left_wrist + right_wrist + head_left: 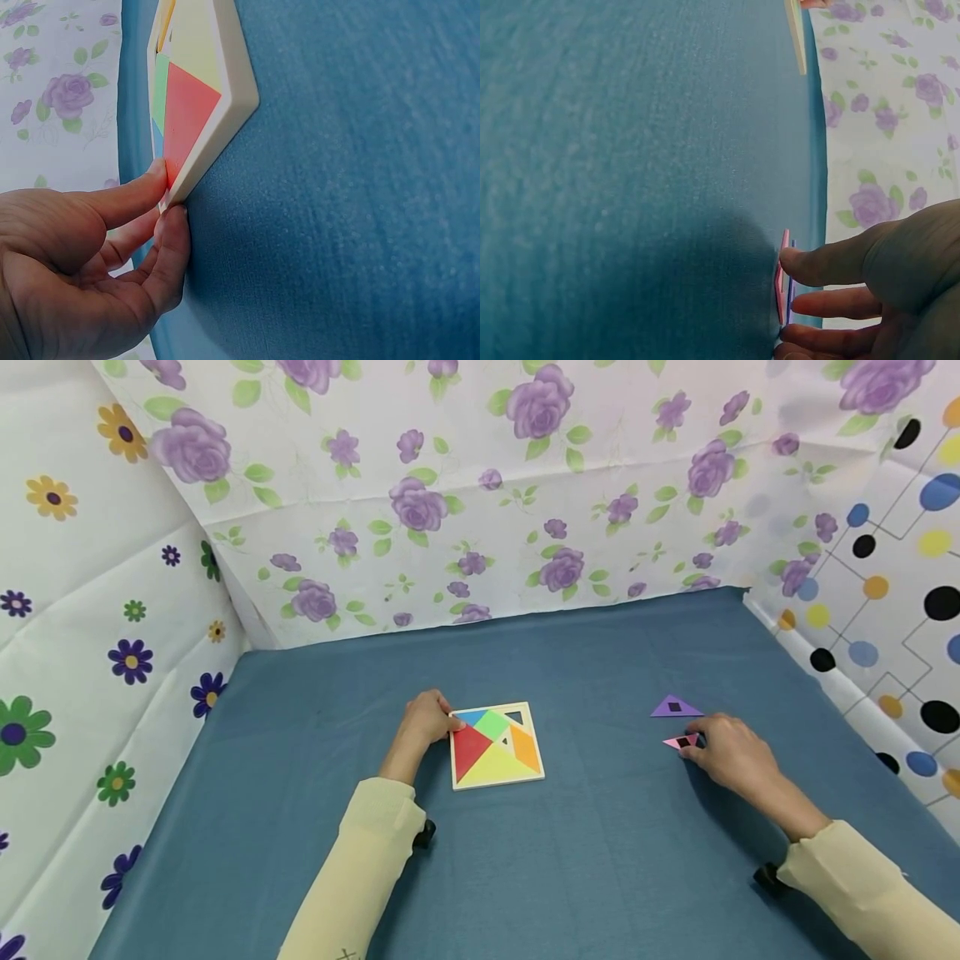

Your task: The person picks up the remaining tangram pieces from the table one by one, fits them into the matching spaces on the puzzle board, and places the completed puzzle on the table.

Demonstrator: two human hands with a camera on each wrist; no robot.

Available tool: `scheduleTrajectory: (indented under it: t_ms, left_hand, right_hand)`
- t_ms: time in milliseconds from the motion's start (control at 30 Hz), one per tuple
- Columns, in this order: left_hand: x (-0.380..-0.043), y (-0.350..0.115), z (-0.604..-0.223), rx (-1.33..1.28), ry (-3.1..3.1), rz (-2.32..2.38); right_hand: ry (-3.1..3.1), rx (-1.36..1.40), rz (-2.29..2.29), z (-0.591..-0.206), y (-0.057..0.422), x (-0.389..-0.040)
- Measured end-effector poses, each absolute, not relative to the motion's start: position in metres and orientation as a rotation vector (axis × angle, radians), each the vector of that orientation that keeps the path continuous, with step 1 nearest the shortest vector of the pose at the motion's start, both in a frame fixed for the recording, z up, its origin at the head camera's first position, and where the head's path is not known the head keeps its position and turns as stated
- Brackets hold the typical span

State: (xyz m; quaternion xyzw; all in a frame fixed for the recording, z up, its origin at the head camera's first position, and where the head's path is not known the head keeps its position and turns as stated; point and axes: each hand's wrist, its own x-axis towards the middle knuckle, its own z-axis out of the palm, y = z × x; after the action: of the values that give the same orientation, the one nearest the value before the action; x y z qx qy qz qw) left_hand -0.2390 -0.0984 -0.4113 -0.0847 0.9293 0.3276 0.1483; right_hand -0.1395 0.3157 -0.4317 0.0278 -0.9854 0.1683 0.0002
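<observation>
Pickup of pink triangle (678,742)

Head: triangle lies toward bench's (600,860) right edge; tray (498,783) mid-bench.
Left wrist: left hand (82,277), nearly closed, pinches tray's corner.
Right wrist: right hand (907,259) pinches triangle, gap narrow; likely pickup step. Next probably needs steady lift.

The head view is bright, wrist views dimmer.

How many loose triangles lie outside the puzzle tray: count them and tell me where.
2: the purple triangle lies on the blue cloth, just beyond the pink triangle, which the right hand pinches. Another could be hidden under that hand.
</observation>
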Motion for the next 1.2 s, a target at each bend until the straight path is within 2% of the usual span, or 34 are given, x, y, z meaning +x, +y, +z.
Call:
scheduleTrajectory:
  t_ms: [1200]
  left_hand:
    - [-0.242,-0.1,-0.417,-0.217,2.713,0.937]
  right_hand:
    - [-3.158,0.153,0.691,-0.427,0.323,-0.155]
